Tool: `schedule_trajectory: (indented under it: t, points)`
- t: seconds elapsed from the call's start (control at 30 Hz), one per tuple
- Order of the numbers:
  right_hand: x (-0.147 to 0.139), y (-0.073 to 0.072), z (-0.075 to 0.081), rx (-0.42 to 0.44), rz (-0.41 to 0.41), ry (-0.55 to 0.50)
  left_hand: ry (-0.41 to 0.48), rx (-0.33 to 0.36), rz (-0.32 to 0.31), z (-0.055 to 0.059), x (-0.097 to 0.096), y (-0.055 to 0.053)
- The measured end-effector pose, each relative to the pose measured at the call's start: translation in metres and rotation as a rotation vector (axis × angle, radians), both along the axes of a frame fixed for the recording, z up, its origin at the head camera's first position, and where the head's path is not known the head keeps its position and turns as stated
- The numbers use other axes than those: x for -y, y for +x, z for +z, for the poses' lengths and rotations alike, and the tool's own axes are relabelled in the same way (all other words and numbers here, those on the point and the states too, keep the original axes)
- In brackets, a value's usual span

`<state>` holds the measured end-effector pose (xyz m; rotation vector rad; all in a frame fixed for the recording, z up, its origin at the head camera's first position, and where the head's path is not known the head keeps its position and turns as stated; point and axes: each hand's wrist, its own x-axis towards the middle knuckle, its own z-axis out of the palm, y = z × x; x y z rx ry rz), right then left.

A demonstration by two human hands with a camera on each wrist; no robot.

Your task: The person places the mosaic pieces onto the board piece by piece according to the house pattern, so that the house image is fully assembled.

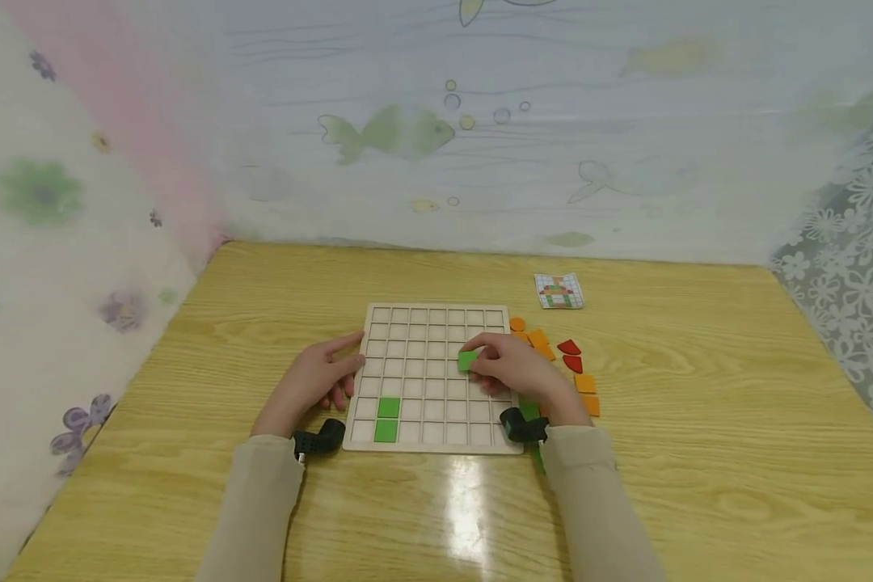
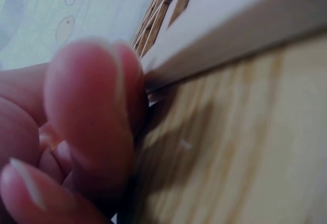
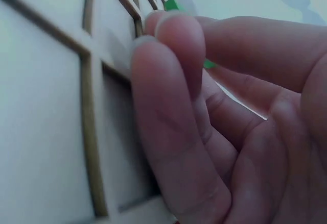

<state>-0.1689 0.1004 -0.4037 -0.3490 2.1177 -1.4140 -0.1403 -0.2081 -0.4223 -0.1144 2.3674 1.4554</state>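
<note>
A wooden grid board lies flat on the table, with two green square tiles set one above the other in its lower left cells. My right hand pinches a third green square tile over the right half of the grid. In the right wrist view, its fingers hide most of that tile, and a green bit shows past the fingertips. At the board's left edge rests my left hand, fingers loosely bent and fingertips right at the rim, as the left wrist view also shows.
Right of the board lie orange pieces, two red curved pieces and green tiles partly under the right wrist. A small pattern card lies behind them. Patterned walls border the wooden table at the back and left.
</note>
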Motion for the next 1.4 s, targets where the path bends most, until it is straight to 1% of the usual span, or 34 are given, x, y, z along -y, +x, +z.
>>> schedule_trajectory:
  t: [0.17,0.23,0.3,0.4,0.5,0.7,0.8,0.9,1.07,1.3,1.4]
  points:
    - [0.008,0.002,0.002,-0.037,0.03,0.036,0.001,0.003,-0.001,0.0,0.001,0.0]
    - [0.012,0.002,0.002,-0.073,0.053,0.066,0.0,0.0,-0.001,0.0,0.001,0.0]
    - [0.015,0.001,0.003,-0.126,0.083,0.107,-0.002,-0.003,0.0,0.0,0.001,0.0]
    - [0.021,0.001,0.004,-0.161,0.116,0.136,-0.004,0.003,0.0,0.0,0.002,-0.001]
    - [0.027,0.001,0.005,-0.133,0.122,0.13,-0.009,0.002,-0.005,-0.001,0.001,-0.002]
    - [0.037,0.0,0.004,-0.045,0.103,0.073,-0.019,-0.002,-0.013,-0.003,0.002,-0.002]
    - [0.041,-0.002,0.004,-0.024,0.104,0.06,-0.016,0.002,-0.015,-0.003,0.003,-0.001]
    - [0.044,-0.004,0.006,-0.024,0.094,0.062,-0.01,-0.002,-0.019,-0.003,0.003,-0.001]
    - [0.047,-0.006,0.006,-0.064,0.077,0.086,-0.009,-0.007,-0.015,-0.001,0.003,-0.001]
    - [0.055,-0.003,0.003,-0.194,0.07,0.175,-0.005,-0.001,-0.012,-0.001,0.002,0.0]
    - [0.06,-0.002,0.004,-0.222,0.065,0.204,-0.012,-0.001,-0.009,0.0,0.002,-0.001]
